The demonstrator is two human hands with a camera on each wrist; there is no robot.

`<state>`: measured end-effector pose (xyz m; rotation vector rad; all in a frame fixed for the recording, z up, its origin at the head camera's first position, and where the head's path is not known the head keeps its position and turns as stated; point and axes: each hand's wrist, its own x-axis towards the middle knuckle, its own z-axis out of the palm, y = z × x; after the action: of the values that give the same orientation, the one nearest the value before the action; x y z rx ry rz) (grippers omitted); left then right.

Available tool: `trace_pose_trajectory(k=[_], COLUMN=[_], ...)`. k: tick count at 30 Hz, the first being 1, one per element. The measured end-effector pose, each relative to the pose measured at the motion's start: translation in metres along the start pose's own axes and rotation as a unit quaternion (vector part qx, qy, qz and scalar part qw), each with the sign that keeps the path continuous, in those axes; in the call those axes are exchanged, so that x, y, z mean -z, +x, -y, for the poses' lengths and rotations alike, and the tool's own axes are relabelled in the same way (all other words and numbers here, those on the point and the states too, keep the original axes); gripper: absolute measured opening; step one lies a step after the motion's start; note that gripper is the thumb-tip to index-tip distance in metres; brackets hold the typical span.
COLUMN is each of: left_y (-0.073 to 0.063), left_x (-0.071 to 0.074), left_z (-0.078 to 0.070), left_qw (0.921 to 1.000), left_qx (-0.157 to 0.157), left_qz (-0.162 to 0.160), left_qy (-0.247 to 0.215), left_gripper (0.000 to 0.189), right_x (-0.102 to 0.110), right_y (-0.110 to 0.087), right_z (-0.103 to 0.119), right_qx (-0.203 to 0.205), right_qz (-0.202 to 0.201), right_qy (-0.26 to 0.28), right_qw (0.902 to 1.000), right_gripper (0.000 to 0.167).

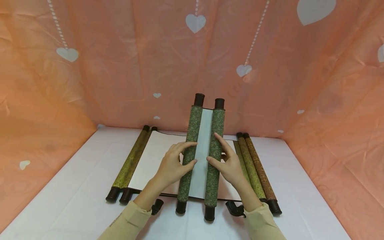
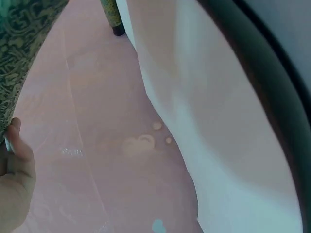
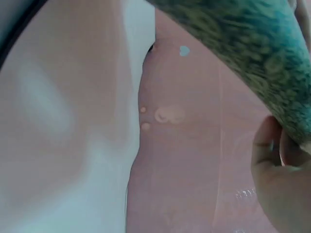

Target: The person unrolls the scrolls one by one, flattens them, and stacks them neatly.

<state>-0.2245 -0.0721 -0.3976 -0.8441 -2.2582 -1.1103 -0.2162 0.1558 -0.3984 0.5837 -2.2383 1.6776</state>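
A green patterned scroll (image 1: 217, 126) with dark end knobs is held up in the middle of the head view, partly unrolled. A narrow strip of its pale paper (image 1: 201, 150) shows between the two rolls. My left hand (image 1: 172, 163) grips the left roll, thumb and fingers curled round it. The right roll is gripped by my right hand (image 1: 229, 165) in the same way. In the left wrist view, fingertips touch the green roll (image 2: 19, 53) at the left edge. The right wrist view has the other roll (image 3: 252, 48) at upper right, with curled fingers beneath it.
Beneath and behind lies a yellow-green scroll, its white paper (image 1: 162, 160) spread between rolls at left (image 1: 130, 160) and right. A brown patterned scroll (image 1: 261, 166) lies along its right side. A pink curtain (image 1: 168, 66) with white hearts encloses the white table (image 1: 75, 186).
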Motion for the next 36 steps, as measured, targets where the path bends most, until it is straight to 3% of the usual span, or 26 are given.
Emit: trace_pose_trajectory(k=[4,17,24,36], left_y=[0.0,0.001,0.002,0.004], left_x=[0.004,0.019,0.018,0.023], left_z=[0.001,0.005,0.007,0.01], left_qw=[0.9996,0.9974,0.9989,0.9989], left_qx=[0.011,0.047,0.035,0.032], left_qz=[0.002,0.018,0.004,-0.033], left_qy=[-0.027,-0.052,-0.031,-0.003], left_gripper=[0.055,0.07,0.055,0.056], right_x=[0.005,0.018,0.02,0.024], right_y=[0.0,0.0,0.0,0.002], right_z=[0.002,0.01,0.009,0.008], right_qx=[0.01,-0.015,-0.038,-0.026], right_qz=[0.007,-0.016,-0.021,-0.036], right_qy=[0.006,0.036,0.064,0.042], right_qw=[0.9999,0.9991,0.997,0.9982], right_gripper=[0.083,0.084,0.079,0.081])
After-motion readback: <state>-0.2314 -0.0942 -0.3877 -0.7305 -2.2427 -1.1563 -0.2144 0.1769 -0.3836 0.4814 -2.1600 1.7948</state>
